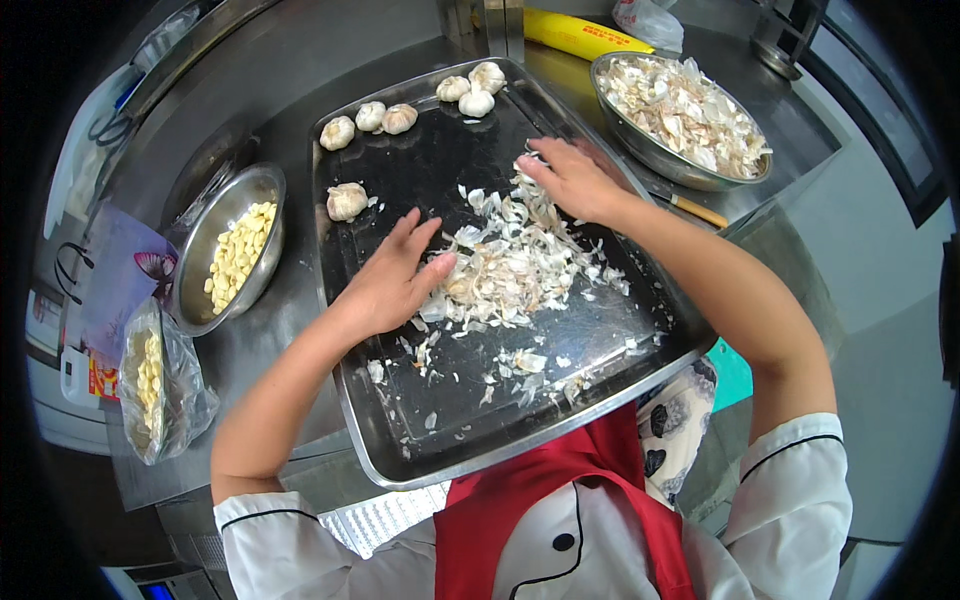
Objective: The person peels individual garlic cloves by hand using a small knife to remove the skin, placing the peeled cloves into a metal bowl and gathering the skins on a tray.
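Papery garlic skins (517, 266) lie heaped in the middle of a large dark metal tray (352, 420), with loose scraps around the heap. My left hand (394, 277), fingers spread, is at the heap's left edge and grips nothing. At its upper right end, my right hand (574, 180) touches or hovers over the skins, fingers apart, nothing gripped. Whole garlic bulbs (399, 118) stand along the tray's far edge, in two groups. Another garlic bulb (347, 202) sits by the left rim, beyond my left hand.
Left of the tray, a steel bowl (274, 225) holds peeled cloves; nearer me is a plastic-wrapped container of cloves (150, 375). At right stand a steel bowl of garlic skins (682, 112) and a wooden-handled tool (699, 211). Behind lies a yellow package (585, 35).
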Tool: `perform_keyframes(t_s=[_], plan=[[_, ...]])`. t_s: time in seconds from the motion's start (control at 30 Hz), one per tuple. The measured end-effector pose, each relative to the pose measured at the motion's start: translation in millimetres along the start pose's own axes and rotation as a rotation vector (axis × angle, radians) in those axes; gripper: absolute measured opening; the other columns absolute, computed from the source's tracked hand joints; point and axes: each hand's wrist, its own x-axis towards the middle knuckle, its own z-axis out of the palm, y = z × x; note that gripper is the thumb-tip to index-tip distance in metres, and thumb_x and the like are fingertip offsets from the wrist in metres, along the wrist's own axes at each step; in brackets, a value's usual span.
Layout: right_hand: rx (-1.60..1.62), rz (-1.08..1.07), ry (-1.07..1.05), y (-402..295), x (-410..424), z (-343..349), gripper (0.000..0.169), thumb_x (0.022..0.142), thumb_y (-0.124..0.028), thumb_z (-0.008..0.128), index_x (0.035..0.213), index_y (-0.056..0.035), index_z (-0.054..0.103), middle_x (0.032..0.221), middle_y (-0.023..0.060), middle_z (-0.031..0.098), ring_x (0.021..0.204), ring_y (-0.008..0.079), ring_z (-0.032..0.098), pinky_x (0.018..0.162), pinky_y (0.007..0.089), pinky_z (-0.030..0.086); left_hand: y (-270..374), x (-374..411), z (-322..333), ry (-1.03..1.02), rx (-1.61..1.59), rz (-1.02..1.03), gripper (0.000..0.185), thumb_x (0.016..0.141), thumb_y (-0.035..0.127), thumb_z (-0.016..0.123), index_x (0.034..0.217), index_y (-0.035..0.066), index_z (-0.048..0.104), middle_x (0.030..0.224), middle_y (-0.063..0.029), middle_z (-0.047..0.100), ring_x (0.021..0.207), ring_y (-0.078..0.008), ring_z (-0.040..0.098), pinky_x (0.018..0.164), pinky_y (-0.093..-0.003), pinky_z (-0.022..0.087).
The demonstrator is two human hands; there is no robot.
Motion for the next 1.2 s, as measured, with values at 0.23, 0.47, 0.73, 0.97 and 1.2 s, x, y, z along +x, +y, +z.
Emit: perform_keyframes(t_s=[0.23,0.47,0.73,0.97,1.2], plan=[[0.259,-0.352,-0.338,-55,-81,5,0.069,0.098,-0.052,0.033,0.144,-0.0003,0.029,0.148,0.0226,0.03,0.141,0.0348,0.021,0.117,0.0452,0.012,22,-43,9,-0.131,-0.272,0.105,0.065,0.097,0.038,0.046,0.145,-0.001,0.026,0.152,-0.0244,0.019,0.144,-0.0352,0.013,0.116,-0.0412,0.013],[-0.027,-0.39,-0.4,-36,-121,-51,0.122,0.064,-0.064,0.074,0.15,-0.0087,0.008,0.152,0.0284,0.01,0.142,0.0441,0.009,0.116,0.0481,0.012,37,-79,-26,0.068,0.347,0.076,0.07,0.072,0.024,0.077,0.13,0.0,0.047,0.137,-0.0208,0.042,0.123,-0.0364,0.043,0.103,-0.0417,0.037],[-0.046,-0.484,-0.369,-49,-122,-14,0.13,0.056,-0.067,0.076,0.151,-0.0108,0.007,0.152,0.0306,0.008,0.141,0.0474,0.008,0.116,0.0501,0.01,55,-67,-1,-0.031,0.123,0.152,0.066,0.076,0.02,0.073,0.131,-0.002,0.043,0.123,-0.0192,0.05,0.113,-0.0367,0.049,0.097,-0.04,0.041],[0.062,-0.532,-0.32,-70,-102,-7,0.116,0.067,-0.063,0.072,0.15,-0.0078,0.012,0.152,0.0296,0.009,0.141,0.0456,0.01,0.115,0.05,0.012,52,-71,-11,0.086,0.137,0.152,0.07,0.076,0.024,0.074,0.133,0.001,0.041,0.128,-0.02,0.047,0.114,-0.0362,0.051,0.097,-0.0403,0.041],[0.078,-0.256,-0.225,-56,-15,12,0.087,0.088,-0.066,0.044,0.149,-0.0082,0.021,0.155,0.0216,0.014,0.144,0.0358,0.01,0.116,0.0443,0.012,51,-81,-14,-0.04,0.033,0.028,0.068,0.075,0.022,0.076,0.131,0.0,0.044,0.119,-0.0161,0.051,0.092,-0.0285,0.058,0.081,-0.0357,0.05]])
